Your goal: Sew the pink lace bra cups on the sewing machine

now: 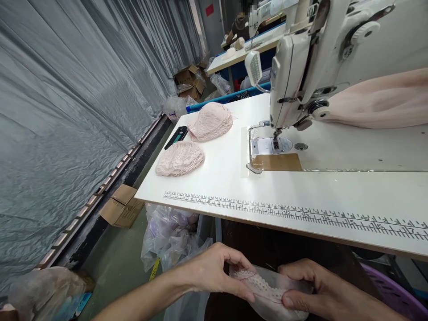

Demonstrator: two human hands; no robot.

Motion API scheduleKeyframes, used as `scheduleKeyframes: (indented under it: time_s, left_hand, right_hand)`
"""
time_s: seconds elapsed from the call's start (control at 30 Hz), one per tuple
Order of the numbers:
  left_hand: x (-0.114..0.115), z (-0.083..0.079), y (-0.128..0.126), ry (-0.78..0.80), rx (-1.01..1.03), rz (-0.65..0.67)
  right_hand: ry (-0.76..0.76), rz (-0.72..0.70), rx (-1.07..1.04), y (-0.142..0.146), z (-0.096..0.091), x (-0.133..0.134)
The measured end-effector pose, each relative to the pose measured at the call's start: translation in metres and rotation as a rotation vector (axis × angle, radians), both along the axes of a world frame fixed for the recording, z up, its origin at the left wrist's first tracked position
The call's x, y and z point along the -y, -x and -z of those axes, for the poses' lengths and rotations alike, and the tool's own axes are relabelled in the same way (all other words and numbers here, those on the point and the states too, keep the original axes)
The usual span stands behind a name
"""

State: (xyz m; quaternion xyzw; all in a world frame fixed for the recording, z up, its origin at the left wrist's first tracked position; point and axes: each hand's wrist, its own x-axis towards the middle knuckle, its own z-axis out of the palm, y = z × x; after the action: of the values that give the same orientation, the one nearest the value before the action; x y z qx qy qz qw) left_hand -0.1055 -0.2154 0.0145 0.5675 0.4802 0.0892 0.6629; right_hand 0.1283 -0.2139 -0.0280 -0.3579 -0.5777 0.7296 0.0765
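Note:
A pale, sheer piece of fabric with a lace edge (270, 292) is held in front of my lap, below the table's front edge. My left hand (222, 274) pinches its left end between thumb and fingers. On the other side my right hand (310, 285) grips it, thumb on top and fingers behind. Pinkish stitching runs along the lace. On the white table lie two stacks of pale pink lace cup pieces, a front one (179, 158) and a rear one (211, 121). Both hands are apart from the stacks and from the sewing machine (284, 84).
A ruler strip (287, 211) runs along the table's front edge. Pink fabric (381, 100) lies under the machine arm. Plastic bags (170, 232) and a cardboard box (122, 207) are on the floor at left. A purple basket (394, 290) stands at lower right. Another person sits farther back.

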Motion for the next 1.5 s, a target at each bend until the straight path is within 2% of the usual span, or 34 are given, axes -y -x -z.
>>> scheduleKeyframes:
  time_s: [0.17,0.33,0.6,0.73,1.0,1.2,1.5]
  left_hand:
    - [0.005,0.005,-0.008,0.003,-0.021,-0.057]
    - [0.008,0.008,-0.012,0.073,-0.010,-0.103]
    - [0.009,0.011,-0.011,0.209,0.046,-0.191]
    - [0.007,0.010,-0.010,0.198,0.048,-0.206]
    - [0.005,0.004,-0.010,0.170,0.031,-0.173]
    - [0.006,0.004,-0.007,0.167,0.024,-0.167]
    - [0.007,0.003,-0.010,0.150,-0.060,-0.247]
  right_hand:
    - [-0.065,0.007,0.064,0.002,0.000,0.000]
    - [-0.095,-0.010,0.030,0.000,0.004,0.000]
    - [-0.121,-0.029,0.027,-0.002,-0.002,-0.003]
    - [-0.103,-0.039,-0.015,-0.001,-0.003,-0.005]
    - [-0.141,-0.048,0.035,0.001,-0.007,-0.002]
    - [-0.172,-0.018,0.048,0.006,-0.003,-0.003]
    - [-0.222,-0.038,0.047,0.008,-0.007,0.002]
